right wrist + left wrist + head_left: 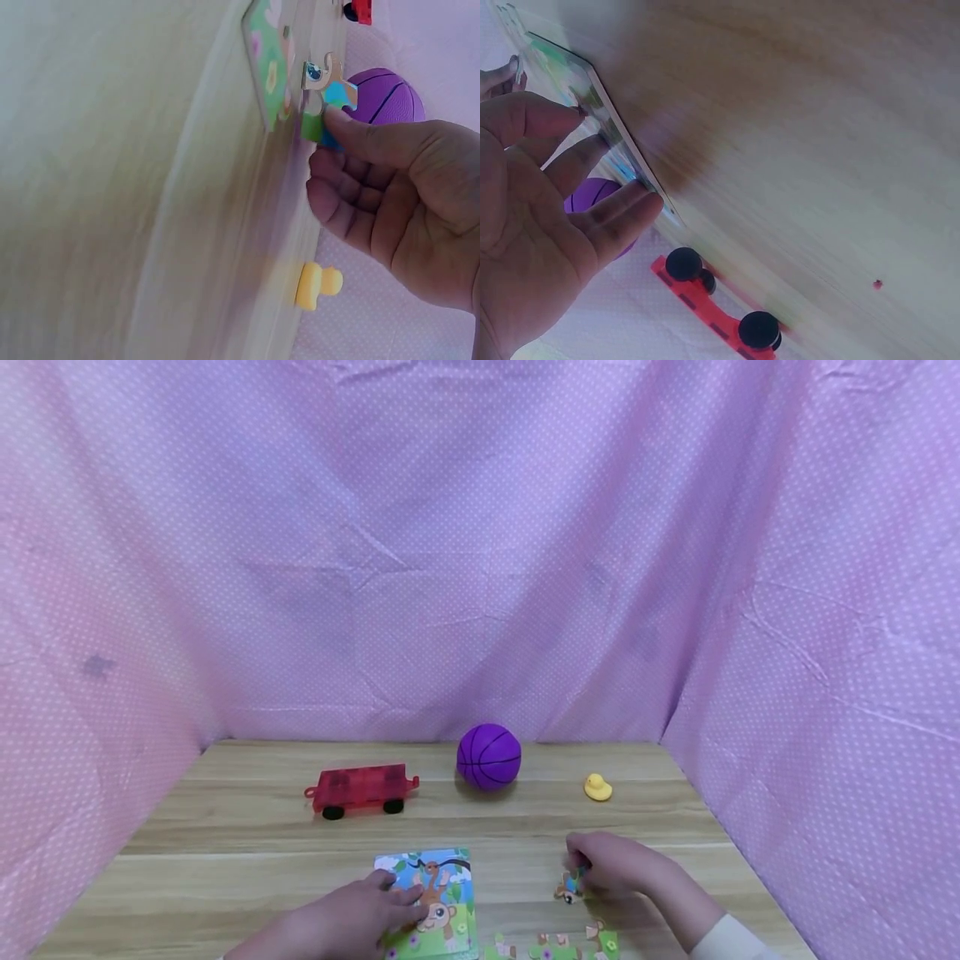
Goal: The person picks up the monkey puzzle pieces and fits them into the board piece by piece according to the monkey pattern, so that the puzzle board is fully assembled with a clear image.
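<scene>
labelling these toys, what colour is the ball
The ball is purple with black lines, clearest in the head view.

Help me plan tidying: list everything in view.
Flat plastic-looking toy wagon: one, red, black-wheeled, back left
Round basketball-style ball: one, purple, back centre
Small toy duck: one, yellow, back right
Flat printed puzzle board: one, blue and green, front, left of centre
Loose flat puzzle pieces: several, mostly green, front edge, partly cropped
Held puzzle piece: one, brown, blue, green, front right
Wood-grain tabletop: one, light brown, under the toys
Tiny speck: one, red, on the tabletop
Dotted cloth: count unclear, pink, behind and both sides
Sleeve: one, white, right arm
Left hand: one, bare, over the board
Right hand: one, bare, holding the piece
</scene>
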{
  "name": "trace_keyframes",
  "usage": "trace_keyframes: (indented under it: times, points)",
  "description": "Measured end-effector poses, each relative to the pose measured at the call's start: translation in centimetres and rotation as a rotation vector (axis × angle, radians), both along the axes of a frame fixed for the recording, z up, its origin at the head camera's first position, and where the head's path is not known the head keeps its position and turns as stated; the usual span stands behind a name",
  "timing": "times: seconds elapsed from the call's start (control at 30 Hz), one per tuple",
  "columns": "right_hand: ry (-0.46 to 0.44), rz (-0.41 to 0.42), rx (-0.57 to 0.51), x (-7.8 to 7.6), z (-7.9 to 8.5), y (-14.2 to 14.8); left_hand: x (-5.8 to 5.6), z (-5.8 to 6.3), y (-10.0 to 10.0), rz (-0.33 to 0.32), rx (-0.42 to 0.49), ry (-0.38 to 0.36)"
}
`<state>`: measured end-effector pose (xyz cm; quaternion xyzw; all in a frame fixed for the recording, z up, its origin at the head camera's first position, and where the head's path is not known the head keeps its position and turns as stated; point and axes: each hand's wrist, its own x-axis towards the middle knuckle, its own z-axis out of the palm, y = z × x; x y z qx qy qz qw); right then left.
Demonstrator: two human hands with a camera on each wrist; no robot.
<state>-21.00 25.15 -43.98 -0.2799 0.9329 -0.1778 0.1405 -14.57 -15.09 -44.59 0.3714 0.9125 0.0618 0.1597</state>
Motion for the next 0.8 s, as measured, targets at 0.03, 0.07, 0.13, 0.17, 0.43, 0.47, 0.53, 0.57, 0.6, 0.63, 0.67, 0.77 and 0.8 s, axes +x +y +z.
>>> trace_keyframes:
  times: [0.03,0.07,0.13,0.17,0.43,0.47,0.53,0.57,0.6,0.63,0.67,0.77,0.8]
  points:
    - [0.008,0.011,-0.024,-0.1,0.0,-0.2,0.0,-0.1,0.0,-0.003,-0.008,0.000]
    - [0.018,0.021,-0.048,-0.2,0.0,-0.5,-0.1,-0.1,0.0,-0.010,-0.017,0.006]
    - [0.030,0.038,-0.102,-0.4,0.1,-1.2,-0.3,-0.3,0.1,-0.017,-0.029,0.009]
    - [0.036,0.048,-0.125,-0.5,0.1,-1.6,-0.3,-0.3,0.1,-0.022,-0.035,0.011]
    - [-0.085,0.103,-0.261,-0.6,0.6,-7.1,-0.5,0.1,0.3,-0.024,-0.044,-0.004]
    - [-0.097,0.114,-0.266,-0.5,0.6,-7.9,-0.5,0.2,0.3,-0.025,-0.042,-0.004]
    - [-0.094,0.136,-0.254,-0.4,0.5,-9.6,-0.4,0.3,0.3,-0.030,-0.038,0.002]
    - [-0.085,0.150,-0.244,-0.4,0.4,-10.3,-0.3,0.3,0.3,-0.033,-0.037,0.009]
    - [-0.073,0.164,-0.228,-0.3,0.3,-11.0,-0.3,0.4,0.3,-0.037,-0.038,0.016]
    - [-0.057,0.177,-0.207,-0.3,0.2,-11.7,-0.3,0.4,0.3,-0.041,-0.039,0.025]
    - [-0.036,0.194,-0.184,-0.4,0.0,-12.2,-0.3,0.4,0.3,-0.044,-0.040,0.032]
    - [0.055,0.240,-0.087,-0.4,-0.8,-13.6,-0.3,0.5,0.3,-0.033,-0.046,0.031]
    - [0.086,0.252,-0.053,-0.3,-1.0,-13.9,-0.3,0.5,0.3,-0.032,-0.048,0.029]
